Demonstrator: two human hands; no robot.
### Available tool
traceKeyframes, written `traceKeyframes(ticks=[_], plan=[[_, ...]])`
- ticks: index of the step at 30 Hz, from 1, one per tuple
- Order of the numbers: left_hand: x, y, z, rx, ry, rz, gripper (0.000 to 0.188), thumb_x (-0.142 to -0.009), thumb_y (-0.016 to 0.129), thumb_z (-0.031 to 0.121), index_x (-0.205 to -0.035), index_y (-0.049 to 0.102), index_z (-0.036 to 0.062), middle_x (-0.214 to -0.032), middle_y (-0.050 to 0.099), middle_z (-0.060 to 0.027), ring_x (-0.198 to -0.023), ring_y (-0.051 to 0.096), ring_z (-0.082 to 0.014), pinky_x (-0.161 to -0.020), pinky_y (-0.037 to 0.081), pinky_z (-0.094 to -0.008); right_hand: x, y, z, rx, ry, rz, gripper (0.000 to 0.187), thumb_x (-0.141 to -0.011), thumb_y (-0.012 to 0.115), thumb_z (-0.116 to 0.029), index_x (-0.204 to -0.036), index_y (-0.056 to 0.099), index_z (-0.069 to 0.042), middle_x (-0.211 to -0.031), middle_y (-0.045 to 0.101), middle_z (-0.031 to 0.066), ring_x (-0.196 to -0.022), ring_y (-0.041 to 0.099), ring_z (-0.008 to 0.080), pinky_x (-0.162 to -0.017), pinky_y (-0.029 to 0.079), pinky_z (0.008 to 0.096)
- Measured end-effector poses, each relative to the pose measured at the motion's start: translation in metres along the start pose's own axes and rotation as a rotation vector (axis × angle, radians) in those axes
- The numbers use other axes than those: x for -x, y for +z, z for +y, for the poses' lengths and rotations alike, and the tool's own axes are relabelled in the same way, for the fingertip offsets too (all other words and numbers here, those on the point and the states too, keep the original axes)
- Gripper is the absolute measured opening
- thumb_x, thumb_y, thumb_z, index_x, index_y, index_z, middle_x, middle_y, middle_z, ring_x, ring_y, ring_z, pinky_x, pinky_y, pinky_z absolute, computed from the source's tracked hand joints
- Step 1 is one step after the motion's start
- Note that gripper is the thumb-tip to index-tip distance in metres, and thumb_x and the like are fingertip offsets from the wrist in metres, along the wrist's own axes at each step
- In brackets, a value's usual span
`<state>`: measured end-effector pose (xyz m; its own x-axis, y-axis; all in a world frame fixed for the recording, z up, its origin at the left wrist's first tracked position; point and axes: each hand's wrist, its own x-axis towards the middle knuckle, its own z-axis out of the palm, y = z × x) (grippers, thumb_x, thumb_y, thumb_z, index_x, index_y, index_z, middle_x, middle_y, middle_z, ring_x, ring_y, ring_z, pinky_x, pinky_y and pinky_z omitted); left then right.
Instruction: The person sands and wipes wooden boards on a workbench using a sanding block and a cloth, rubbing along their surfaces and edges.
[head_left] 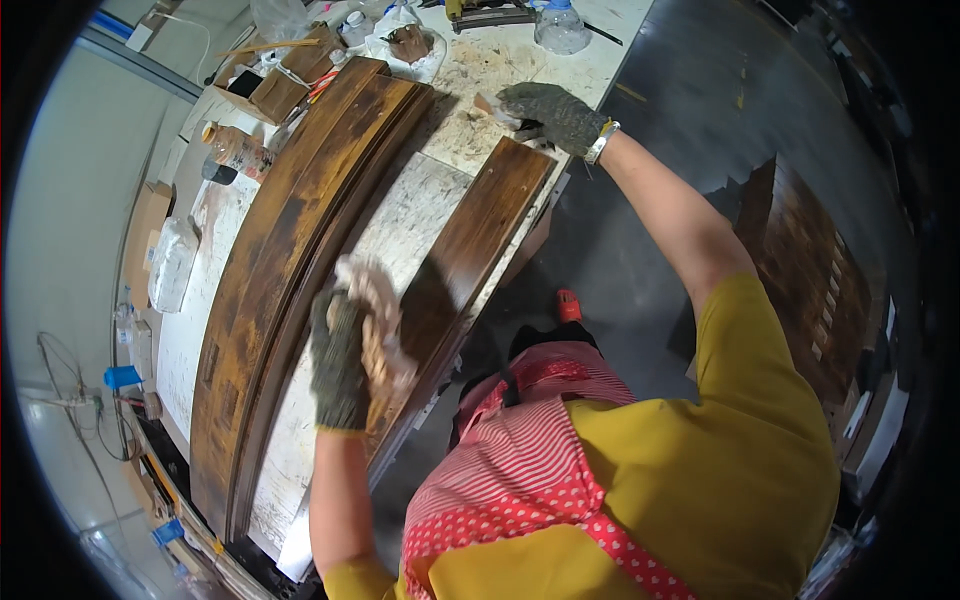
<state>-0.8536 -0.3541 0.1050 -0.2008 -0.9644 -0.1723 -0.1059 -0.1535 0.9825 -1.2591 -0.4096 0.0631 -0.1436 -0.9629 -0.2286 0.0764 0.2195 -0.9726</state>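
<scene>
Along the far left edge of the long white, stain-spattered workbench [415, 215] sit odds and ends: a clear plastic bag [170, 262], a small bottle [232, 148] and cardboard boxes [280, 88], pushed back, it seems, to keep the middle free. Next to them lies a stack of long dark-brown stained wooden boards [290, 250], laid flat and running the length of the bench, probably parked there out of the way.

Nearer the person, a shorter dark-brown wooden plank [465, 250] lies along the front edge of the bench, within easy reach of both arms. The left hand [340, 355], in a grey knitted work glove, is closed around a bunched pale, stained rag [375, 325], fingers curled over it and pressing it against the plank's near end, the grip of someone rubbing the surface. The surface under and beyond the rag looks glossy and dark.

Farther right and ahead, the right hand [550, 115], also in a grey glove, reaches past the plank's far end onto a patch of sawdust [470, 75]. Its fingers are bent and drawn together about a small pale block [490, 103]; whether it truly grips the block or only rests on it, I cannot tell.

Beyond, on the dark floor at right, stands a brown panel [800, 270] of wooden slats.
</scene>
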Motion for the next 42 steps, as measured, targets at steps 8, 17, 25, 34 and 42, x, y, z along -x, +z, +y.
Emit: traceKeyframes(ticks=[8,17,25,34,42], plan=[[-0.106,0.214,-0.041,-0.938,0.725,-0.166,0.037,-0.083,0.065,0.021,-0.116,0.058,0.0086,-0.11,0.059,-0.0154,-0.1,0.058,-0.0374,-0.082,0.049,-0.0459,-0.047,0.006,0.007,-0.045,-0.239,-0.357,0.035,-0.093,0.062,-0.015,-0.123,0.059,0.0,-0.105,0.064,0.005,-0.091,0.059,0.01,-0.08,0.053,0.026],[-0.104,0.244,-0.051,-1.391,0.875,-0.19,0.042,-0.085,0.06,0.025,-0.123,0.057,0.0087,-0.124,0.055,-0.0171,-0.119,0.049,-0.0387,-0.095,0.043,-0.0492,-0.064,0.011,0.028,0.332,-0.287,-0.591,0.028,-0.09,0.059,-0.015,-0.115,0.066,-0.004,-0.121,0.064,0.0128,-0.11,0.06,0.0227,-0.095,0.047,0.0328],[-0.085,0.23,-0.055,-1.311,0.899,-0.196,0.038,-0.081,0.061,0.022,-0.117,0.06,0.0109,-0.12,0.057,-0.0118,-0.111,0.054,-0.0328,-0.092,0.046,-0.0446,-0.073,0.013,0.035,0.082,-0.172,-0.616,0.026,-0.092,0.063,-0.018,-0.111,0.065,0.0,-0.104,0.066,0.0075,-0.087,0.061,0.0137,-0.078,0.052,0.029],[-0.023,0.184,-0.022,-1.107,0.722,-0.621,0.039,-0.083,0.061,0.033,-0.118,0.061,0.0145,-0.108,0.064,-0.0097,-0.094,0.063,-0.0332,-0.073,0.053,-0.0431,-0.067,0.013,0.039,-0.213,0.064,-0.584,0.026,-0.091,0.067,-0.024,-0.102,0.064,-0.001,-0.086,0.063,0.0046,-0.072,0.061,0.0149,-0.069,0.054,0.0306],[-0.077,0.204,-0.043,-1.176,0.706,-0.137,0.028,-0.084,0.064,0.021,-0.111,0.064,0.0137,-0.117,0.062,-0.0118,-0.104,0.06,-0.0332,-0.085,0.051,-0.0429,-0.092,0.02,0.062,0.501,-0.705,-0.586,0.026,-0.094,0.059,-0.016,-0.114,0.063,-0.001,-0.1,0.065,0.0038,-0.09,0.059,0.0094,-0.08,0.05,0.0264]])
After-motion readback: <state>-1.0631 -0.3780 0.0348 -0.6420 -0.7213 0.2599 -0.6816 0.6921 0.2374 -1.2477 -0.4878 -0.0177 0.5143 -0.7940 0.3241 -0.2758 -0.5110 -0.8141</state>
